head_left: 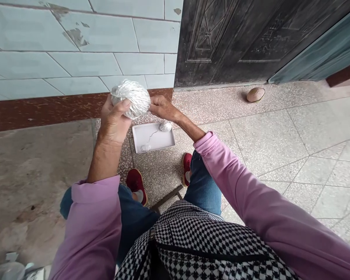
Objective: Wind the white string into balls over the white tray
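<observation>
A large ball of white yarn (135, 97) is held up in front of the tiled wall. My left hand (115, 120) grips its left side, the thumb lying across the front. At the ball's right edge is my right hand (163, 107), its fingers pinched together; the strand they may hold is too fine to make out. Below both hands a shallow white tray (154, 143) lies on the floor. Inside it are a small white ball of yarn (165, 126) at the upper right and a little white clump (146, 148) at the lower left. A thin dark line runs between them.
Pale tiles (99, 35) cover the wall, beside a dark carved door (221, 39). A pinkish rounded object (256, 94) lies near the doorsill. My red shoes (136, 182) flank the tray's near side. Clear plastic items (11, 269) lie at the lower left.
</observation>
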Tool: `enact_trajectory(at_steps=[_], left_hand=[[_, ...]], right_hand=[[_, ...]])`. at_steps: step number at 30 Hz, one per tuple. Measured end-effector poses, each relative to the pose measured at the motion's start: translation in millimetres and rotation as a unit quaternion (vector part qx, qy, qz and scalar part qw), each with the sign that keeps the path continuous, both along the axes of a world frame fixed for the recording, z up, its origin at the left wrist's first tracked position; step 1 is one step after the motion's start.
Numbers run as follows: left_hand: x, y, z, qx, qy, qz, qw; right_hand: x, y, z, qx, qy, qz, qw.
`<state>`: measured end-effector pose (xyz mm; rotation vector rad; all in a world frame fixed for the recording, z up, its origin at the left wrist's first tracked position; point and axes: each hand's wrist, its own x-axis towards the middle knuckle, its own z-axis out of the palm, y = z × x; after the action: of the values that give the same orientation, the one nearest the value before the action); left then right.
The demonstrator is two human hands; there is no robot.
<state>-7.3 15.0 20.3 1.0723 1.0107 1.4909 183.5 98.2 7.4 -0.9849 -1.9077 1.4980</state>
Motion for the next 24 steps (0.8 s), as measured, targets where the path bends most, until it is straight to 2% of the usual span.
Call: enact_trajectory(at_steps=[5, 10, 13, 17, 24], left_hand=[[-19.1, 9.5, -18.7, 0.007, 0.07, 0.056, 0.996], [-20.4, 28.8, -40.7, -0.006, 0.071, 0.185, 0.98], [-15.3, 37.4, -48.5, -0.029, 0.102, 0.247, 0.963], [-12.5, 35.4, -51.0, -0.029, 0.151, 0.243, 0.958], [-13.9, 22.9, -46.0, -0.031, 0.271, 0.21, 0.939]], right_hand=[[1.5, -1.1, 1.0, 0.074, -0.033, 0.071, 0.994], [10.7, -14.1, 12.8, 0.103, -0.035, 0.088, 0.99], [14.8, -19.0, 17.3, 0.118, -0.038, 0.099, 0.987], [17.8, -18.3, 17.8, 0.128, -0.024, 0.083, 0.988], [16.3, -13.2, 17.3, 0.102, 0.068, 0.046, 0.991]])
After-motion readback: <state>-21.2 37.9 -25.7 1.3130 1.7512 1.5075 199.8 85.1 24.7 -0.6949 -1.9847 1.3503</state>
